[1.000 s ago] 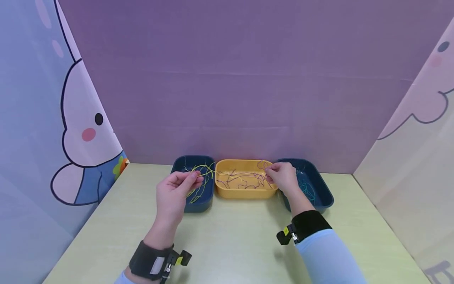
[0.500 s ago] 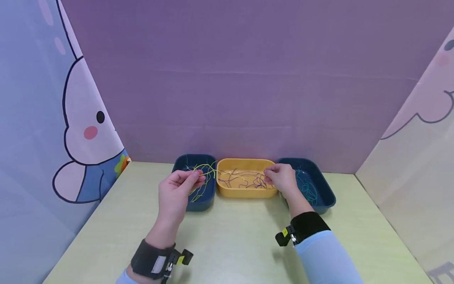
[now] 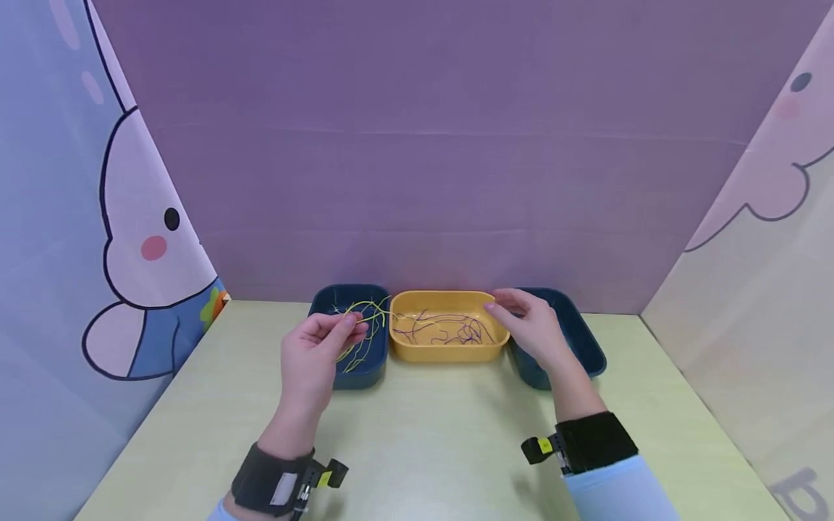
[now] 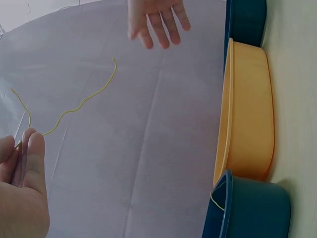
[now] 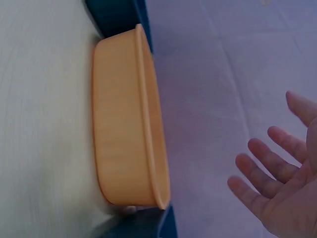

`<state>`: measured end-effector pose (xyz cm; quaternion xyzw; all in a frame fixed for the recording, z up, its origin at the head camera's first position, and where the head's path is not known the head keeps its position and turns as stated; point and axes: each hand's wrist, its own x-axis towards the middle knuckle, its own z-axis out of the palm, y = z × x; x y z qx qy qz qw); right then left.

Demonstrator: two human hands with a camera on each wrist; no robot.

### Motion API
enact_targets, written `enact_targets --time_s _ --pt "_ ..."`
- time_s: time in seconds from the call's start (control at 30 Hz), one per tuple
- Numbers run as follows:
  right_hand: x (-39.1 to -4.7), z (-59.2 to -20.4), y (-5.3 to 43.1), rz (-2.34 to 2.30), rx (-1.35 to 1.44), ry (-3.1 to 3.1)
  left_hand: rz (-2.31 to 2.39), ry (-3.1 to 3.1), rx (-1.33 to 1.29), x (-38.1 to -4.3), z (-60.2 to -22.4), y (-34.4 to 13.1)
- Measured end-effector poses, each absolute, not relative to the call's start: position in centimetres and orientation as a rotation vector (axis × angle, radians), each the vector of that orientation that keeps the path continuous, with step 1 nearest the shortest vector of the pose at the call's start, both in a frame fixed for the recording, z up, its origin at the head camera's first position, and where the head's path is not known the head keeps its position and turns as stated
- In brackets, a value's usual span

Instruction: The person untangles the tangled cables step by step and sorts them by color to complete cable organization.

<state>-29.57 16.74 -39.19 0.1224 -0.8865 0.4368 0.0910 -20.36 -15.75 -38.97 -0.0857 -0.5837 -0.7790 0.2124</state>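
My left hand point(image 3: 314, 362) pinches a thin yellow string point(image 4: 81, 105) between thumb and fingers, in front of the left dark blue bin point(image 3: 360, 380). The string's two loose ends stick out from the fingertips. More yellow strings point(image 3: 355, 359) show in that bin, partly behind the hand. My right hand point(image 3: 537, 329) hangs over the meeting edges of the yellow bin point(image 3: 449, 354) and the right dark blue bin point(image 3: 593, 349), its fingers spread and holding nothing in the right wrist view. Tangled purple strings point(image 3: 470, 333) lie in the yellow bin.
The three bins stand side by side at the back of the pale table point(image 3: 417, 441), against a purple backdrop point(image 3: 417, 181). Printed cartoon panels point(image 3: 156, 275) flank both sides. Both wrists wear black straps point(image 3: 270, 481) with small cameras.
The right hand's fingers, pinched together earlier near a purple string, have parted, and the hand has shifted slightly right. The left hand keeps its pinch on the yellow string.
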Motion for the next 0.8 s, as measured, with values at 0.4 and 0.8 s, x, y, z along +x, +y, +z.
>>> enact_targets --time_s 0.4,0.8 --pt "-23.6 -42.5 22.2 0.614 0.378 -2.672 -2.165 -1.654 -0.240 -20.2 -39.3 -15.7" --pt "-24.2 -44.1 23.0 0.469 0.286 -2.818 -2.138 -1.652 -0.235 -20.7 -39.6 -16.8"
